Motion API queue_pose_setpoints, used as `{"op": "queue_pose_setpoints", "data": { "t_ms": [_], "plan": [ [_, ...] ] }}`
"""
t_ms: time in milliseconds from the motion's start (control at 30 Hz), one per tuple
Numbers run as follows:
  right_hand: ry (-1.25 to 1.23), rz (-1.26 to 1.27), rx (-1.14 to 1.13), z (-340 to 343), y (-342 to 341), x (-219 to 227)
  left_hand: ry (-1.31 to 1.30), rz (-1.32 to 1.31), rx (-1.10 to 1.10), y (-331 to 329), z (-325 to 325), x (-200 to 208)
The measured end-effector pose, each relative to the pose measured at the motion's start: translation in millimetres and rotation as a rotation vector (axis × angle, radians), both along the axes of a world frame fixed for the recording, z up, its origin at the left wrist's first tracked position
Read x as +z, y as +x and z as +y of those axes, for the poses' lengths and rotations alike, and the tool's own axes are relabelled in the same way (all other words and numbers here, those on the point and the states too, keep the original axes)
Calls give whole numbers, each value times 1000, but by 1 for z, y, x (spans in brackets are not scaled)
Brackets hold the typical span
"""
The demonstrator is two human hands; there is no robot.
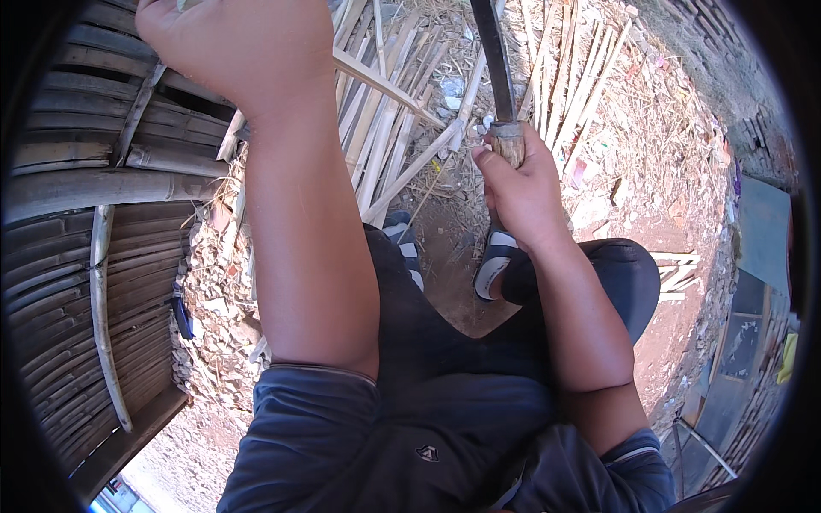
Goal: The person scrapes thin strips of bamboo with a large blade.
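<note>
My right hand [528,195] is closed round the wooden handle of a machete [493,61]. Its dark blade points up and away from me, and its tip runs out past the upper edge of the view. My left hand [235,47] is raised high at the upper left, close to the camera. Its fingers look curled and are partly cut off by the frame edge. A small pale bit shows at them, too little to name. Beyond my feet, split bamboo strips [376,120] lie in a loose pile, between my left forearm and the machete.
More bamboo strips [581,81] lie at the far right, and a short bundle [676,275] rests beside my right knee. A slatted bamboo wall [137,282] stands close on the left. Rubble and shavings [214,342] cover the ground. A rough wall [718,60] rises at the far right.
</note>
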State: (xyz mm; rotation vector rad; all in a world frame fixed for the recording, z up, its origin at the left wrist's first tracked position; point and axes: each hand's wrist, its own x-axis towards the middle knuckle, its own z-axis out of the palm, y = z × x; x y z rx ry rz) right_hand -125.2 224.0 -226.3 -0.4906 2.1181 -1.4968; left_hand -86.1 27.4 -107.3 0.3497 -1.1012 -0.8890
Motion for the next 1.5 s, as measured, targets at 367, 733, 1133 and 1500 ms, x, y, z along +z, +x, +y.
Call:
{"op": "queue_pose_setpoints", "data": {
  "t_ms": [367,733,1133,1500],
  "plan": [
    [453,152,283,0,2,-104,100,92,95,-16,-13,12],
    [-25,-715,91,0,9,-44,-43,68,-89,-10,-13,-4],
    [439,215,212,10,8,-117,10,-25,6,-8,-22,-7],
    [64,-634,137,5,2,-69,20,78,-66,-9,-23,-6]
  ]
}}
